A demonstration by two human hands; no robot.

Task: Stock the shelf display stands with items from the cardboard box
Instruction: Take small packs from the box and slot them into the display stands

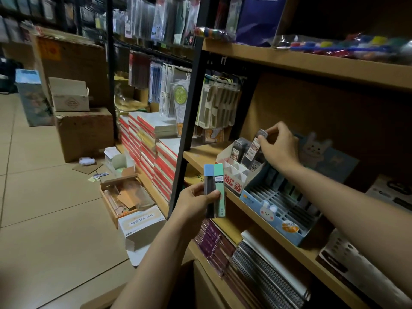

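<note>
My left hand point(196, 202) grips two slim lead-refill cases point(214, 190), one blue-capped and one green, upright in front of the shelf edge. My right hand point(279, 147) reaches into the shelf and pinches the top of a grey lead tube point(254, 148) standing tilted in a white and red display stand point(231, 175). Beside it sits a blue display stand point(270, 216) with a slotted grid, where several cases stand in the back rows. Far to the left, an open cardboard box point(69, 94) rests on a bigger carton.
A black metal upright point(189, 121) divides the shelving. Stacked notebooks point(151, 148) and small open boxes point(124, 197) lie on the tiled floor at the left. Spiral notebooks point(267, 275) fill the lower shelf. Packets hang on hooks above.
</note>
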